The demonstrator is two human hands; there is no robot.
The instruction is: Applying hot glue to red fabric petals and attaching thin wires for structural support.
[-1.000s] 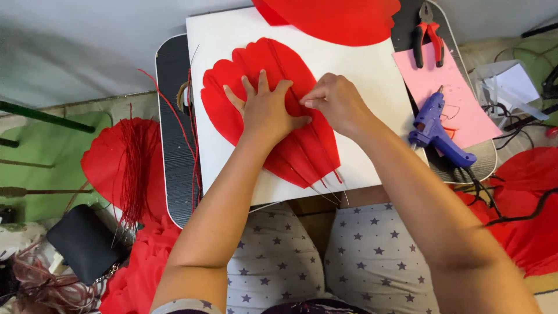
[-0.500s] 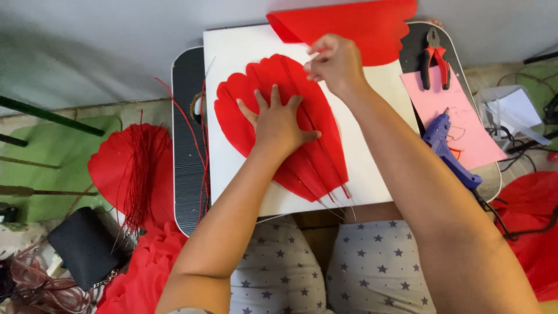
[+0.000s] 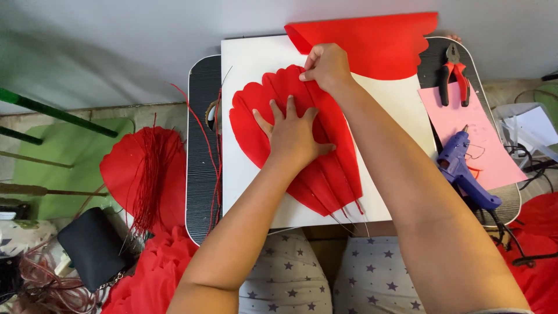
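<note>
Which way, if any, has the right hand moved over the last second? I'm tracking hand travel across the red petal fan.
Yes. The right hand went from the fan's middle to its far scalloped edge, beside the red paper sheet.

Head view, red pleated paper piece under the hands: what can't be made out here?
- Middle of the red pleated piece: covered by the left hand.
- Its top edge by the right hand: the fingers hide what is pinched there.
- Glue gun: its grip is partly hidden by the right forearm.
- Red sheet beyond the white board: one corner curls over, hiding part of it.
</note>
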